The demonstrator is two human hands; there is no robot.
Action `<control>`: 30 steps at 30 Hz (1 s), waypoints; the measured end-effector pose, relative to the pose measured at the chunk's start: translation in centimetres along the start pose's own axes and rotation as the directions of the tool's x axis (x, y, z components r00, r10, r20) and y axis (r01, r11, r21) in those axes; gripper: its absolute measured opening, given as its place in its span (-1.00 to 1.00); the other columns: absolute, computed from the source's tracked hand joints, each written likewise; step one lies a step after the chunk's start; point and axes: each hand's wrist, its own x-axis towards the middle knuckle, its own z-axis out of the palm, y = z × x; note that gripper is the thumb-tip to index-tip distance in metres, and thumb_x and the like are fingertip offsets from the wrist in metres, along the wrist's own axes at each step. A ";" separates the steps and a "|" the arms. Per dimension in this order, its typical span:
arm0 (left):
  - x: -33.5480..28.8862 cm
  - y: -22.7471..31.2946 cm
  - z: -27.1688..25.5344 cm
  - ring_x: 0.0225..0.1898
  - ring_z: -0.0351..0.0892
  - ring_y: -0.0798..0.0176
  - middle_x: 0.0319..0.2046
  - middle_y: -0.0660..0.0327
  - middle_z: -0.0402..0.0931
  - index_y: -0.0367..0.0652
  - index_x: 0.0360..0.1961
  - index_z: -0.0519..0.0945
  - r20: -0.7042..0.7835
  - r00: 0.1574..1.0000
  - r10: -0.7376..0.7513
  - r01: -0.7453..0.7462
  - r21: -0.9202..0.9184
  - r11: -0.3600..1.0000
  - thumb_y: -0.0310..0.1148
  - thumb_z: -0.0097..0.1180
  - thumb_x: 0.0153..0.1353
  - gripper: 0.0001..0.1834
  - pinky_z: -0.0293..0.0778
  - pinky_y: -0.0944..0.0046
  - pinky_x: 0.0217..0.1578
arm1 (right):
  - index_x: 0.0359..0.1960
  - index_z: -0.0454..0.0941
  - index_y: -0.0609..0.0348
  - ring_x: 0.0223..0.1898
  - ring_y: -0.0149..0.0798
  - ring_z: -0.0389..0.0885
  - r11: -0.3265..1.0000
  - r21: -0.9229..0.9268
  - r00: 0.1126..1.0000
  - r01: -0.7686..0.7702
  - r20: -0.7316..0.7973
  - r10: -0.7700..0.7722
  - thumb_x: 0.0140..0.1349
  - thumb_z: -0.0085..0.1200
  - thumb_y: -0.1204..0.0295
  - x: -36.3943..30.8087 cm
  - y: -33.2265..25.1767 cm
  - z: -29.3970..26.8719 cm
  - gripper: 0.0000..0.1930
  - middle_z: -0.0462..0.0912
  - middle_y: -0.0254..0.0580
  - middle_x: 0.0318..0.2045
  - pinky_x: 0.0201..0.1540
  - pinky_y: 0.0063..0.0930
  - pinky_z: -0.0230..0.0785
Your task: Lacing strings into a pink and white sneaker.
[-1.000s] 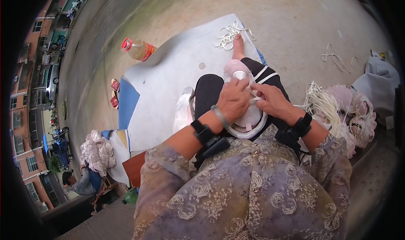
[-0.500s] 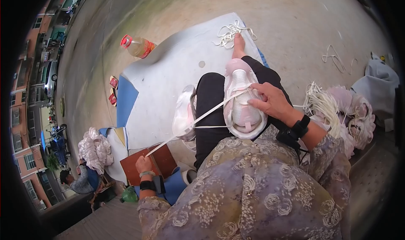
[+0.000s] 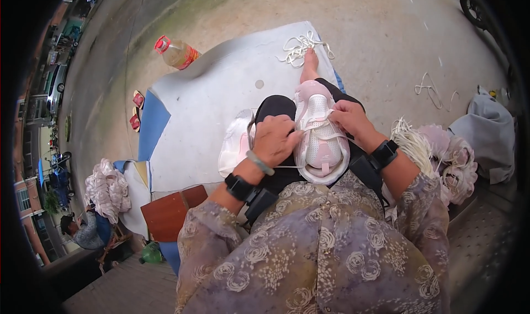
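Pink-and-white sneaker (image 3: 321,143) on the lap (image 3: 273,106), long axis fore-and-aft — left hand (image 3: 274,141) at its left edge, right hand (image 3: 353,123) opposite, nearer its far end; both pinched nearly closed on white shoelace (image 3: 314,129).

Left grip (image 3: 274,141) pinching the white lace (image 3: 317,127) at the left edge of the pink-and-white sneaker (image 3: 321,160), right grip (image 3: 356,125) up against its right edge! Heel end faces the patterned shirt (image 3: 326,242); second sneaker (image 3: 236,143) beside the left knee (image 3: 274,105), loose laces (image 3: 301,47) by the bare foot (image 3: 310,67), red-capped bottle (image 3: 179,54) near the pale sheet (image 3: 210,115)!
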 end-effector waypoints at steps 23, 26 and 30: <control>-4.0 2.2 -0.4 -0.60 0.40 0.24 -0.59 0.20 0.29 -0.18 -0.50 0.36 0.529 0.752 0.393 -0.554 0.184 0.812 -0.42 -0.04 -0.03 -0.92 0.28 0.24 -0.57 | -0.25 0.40 0.22 -0.31 -0.05 0.46 0.485 -0.659 0.750 0.575 0.189 -0.633 -0.05 0.13 0.20 -6.8 -0.2 -0.2 -0.60 0.41 -0.09 -0.38 -0.34 -0.25 0.35; -3.0 2.8 0.5 -0.60 0.45 0.19 -0.57 0.16 0.33 -0.20 -0.49 0.36 0.529 0.775 0.346 -0.500 0.177 0.848 -0.42 -0.05 -0.01 -0.91 0.32 0.21 -0.60 | -0.27 0.40 0.20 -0.31 -0.07 0.46 0.369 -0.705 0.679 0.606 0.216 -0.702 -0.06 0.11 0.23 -5.9 1.6 -0.9 -0.63 0.41 -0.11 -0.39 -0.33 -0.26 0.38; -2.4 3.3 1.2 -0.58 0.51 0.11 -0.53 0.11 0.38 -0.22 -0.48 0.37 0.577 0.779 0.247 -0.444 0.229 0.866 -0.42 -0.05 0.01 -0.91 0.39 0.18 -0.62 | -0.26 0.42 0.17 -0.30 -0.10 0.47 0.326 -0.735 0.692 0.595 0.263 -0.672 -0.06 0.09 0.23 -4.7 1.7 -0.8 -0.64 0.41 -0.13 -0.40 -0.35 -0.29 0.40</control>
